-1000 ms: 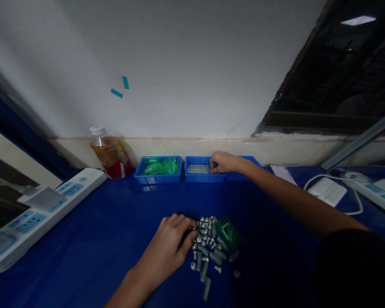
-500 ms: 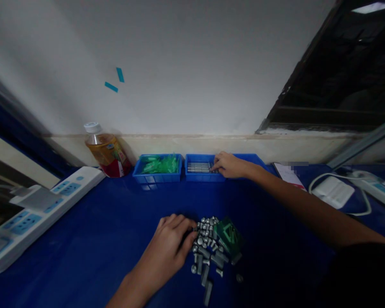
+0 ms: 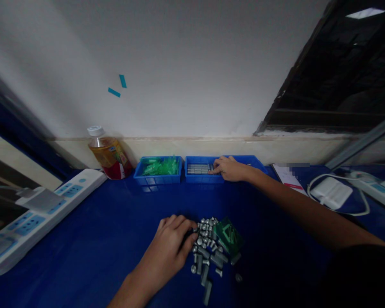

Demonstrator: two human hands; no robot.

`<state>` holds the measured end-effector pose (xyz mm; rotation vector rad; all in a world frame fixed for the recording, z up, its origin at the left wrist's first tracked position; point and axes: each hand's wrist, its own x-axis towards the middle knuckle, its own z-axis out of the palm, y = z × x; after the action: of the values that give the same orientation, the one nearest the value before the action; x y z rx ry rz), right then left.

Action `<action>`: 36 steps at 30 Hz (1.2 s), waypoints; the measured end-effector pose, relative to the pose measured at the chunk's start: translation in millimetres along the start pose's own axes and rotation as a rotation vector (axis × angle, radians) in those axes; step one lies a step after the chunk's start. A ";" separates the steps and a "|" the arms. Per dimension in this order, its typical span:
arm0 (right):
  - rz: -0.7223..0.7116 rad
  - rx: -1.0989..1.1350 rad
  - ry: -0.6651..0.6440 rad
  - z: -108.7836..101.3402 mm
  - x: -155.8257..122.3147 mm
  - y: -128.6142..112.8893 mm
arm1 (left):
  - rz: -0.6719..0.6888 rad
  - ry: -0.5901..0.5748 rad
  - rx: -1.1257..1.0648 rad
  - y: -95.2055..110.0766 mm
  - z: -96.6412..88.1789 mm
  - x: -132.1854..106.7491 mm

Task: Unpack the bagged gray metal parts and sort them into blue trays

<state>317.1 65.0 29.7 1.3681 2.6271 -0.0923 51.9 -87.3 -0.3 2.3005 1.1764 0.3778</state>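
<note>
Right hand [image 3: 226, 168]: flattening, seemingly nudging silver metal cylinders [image 3: 199, 168] in a blue plastic tray [image 3: 202, 179], upper centre.
Left hand [image 3: 171, 239]: staying by round-headed metal bolts [image 3: 204, 228].
Grips: hiding; I can't tell.

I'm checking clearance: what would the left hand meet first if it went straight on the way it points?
Most likely the screws, just beside the left hand; whether it already touches some is unclear.

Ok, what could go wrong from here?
The left hand, at the edge of the loose metal pieces, might scatter them. The right hand, at the middle tray, could knock the neat metal rows askew. Green pieces heaped to the rim might spill if their tray gets bumped.
</note>
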 end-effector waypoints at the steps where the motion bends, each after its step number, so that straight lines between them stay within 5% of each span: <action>1: -0.004 0.003 -0.001 0.4 0.4 0.4 | -0.001 -0.003 -0.003 0.2 0.0 -0.1; 36: -0.040 0.000 0.051 5.9 2.2 6.1 | 0.003 -0.011 0.032 0.1 0.8 -2.7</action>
<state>321.6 69.5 23.7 1.3351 2.6963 -0.0631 50.7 -89.8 -0.9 2.3287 1.1814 0.3494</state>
